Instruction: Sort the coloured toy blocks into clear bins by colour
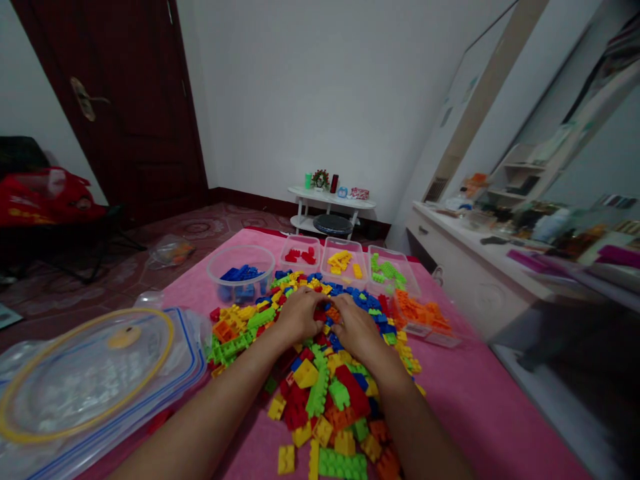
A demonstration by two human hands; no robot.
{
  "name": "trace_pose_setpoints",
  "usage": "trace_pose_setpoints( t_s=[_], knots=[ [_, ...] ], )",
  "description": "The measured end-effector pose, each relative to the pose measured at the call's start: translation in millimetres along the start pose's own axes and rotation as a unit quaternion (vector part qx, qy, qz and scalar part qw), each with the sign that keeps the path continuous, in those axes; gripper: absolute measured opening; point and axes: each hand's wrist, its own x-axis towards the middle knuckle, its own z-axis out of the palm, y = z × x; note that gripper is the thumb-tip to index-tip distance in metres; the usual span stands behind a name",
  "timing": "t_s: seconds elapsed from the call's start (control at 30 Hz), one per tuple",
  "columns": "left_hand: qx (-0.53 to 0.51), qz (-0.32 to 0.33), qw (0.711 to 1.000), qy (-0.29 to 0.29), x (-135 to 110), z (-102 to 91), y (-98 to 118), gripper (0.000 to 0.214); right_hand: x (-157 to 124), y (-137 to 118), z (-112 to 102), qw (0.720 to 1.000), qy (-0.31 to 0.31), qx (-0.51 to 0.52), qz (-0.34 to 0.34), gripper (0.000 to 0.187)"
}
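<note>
A wide heap of mixed toy building bricks (320, 380) in red, yellow, green, blue and orange covers the middle of the pink tabletop (475, 393). Both my hands reach into the heap's far half, facing each other with a small gap between them. My left hand (300, 315) has its fingers curved and its thumb apart from them, over red and orange bricks. Close beside it, my right hand (354, 325) is bent the same way, thumb and fingers apart, touching bricks. I see no brick clearly gripped; the fingertips are partly hidden among the pieces.
Beyond the heap stand a round tub (241, 250) of blue bricks and clear boxes of red (300, 241), yellow (345, 247), green (395, 257) and orange bricks (425, 313). A yellow-rimmed lid (167, 347) lies on plastic bags at left. A cluttered dresser (465, 267) flanks the right.
</note>
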Motion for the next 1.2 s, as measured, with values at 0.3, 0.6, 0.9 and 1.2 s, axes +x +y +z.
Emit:
trace_pose_setpoints(
  t_s=[0.3, 0.6, 0.9, 1.2],
  knots=[
    [-0.132, -0.01, 0.99, -0.051, 6.1, -3.2, -2.5, 0.037, -4.1, -6.9, -1.4, 0.996, 0.007, -0.057, 0.068, 0.034],
    [-0.182, -0.045, 0.982, -0.037, 6.4, 4.9, -9.0, 0.029, -1.6, -0.2, -26.2, 0.992, 0.084, -0.024, 0.085, 0.014],
    [-0.133, -0.04, 0.99, -0.015, 7.4, 6.0, -8.6, 0.025, -25.0, 73.3, -98.3, 0.931, 0.266, -0.067, 0.242, 0.035],
    [-0.157, 0.288, 0.938, -0.116, -38.2, -23.2, 101.5, 0.046, -17.0, 64.0, -89.5, 0.946, 0.269, 0.069, 0.164, 0.024]
  ],
)
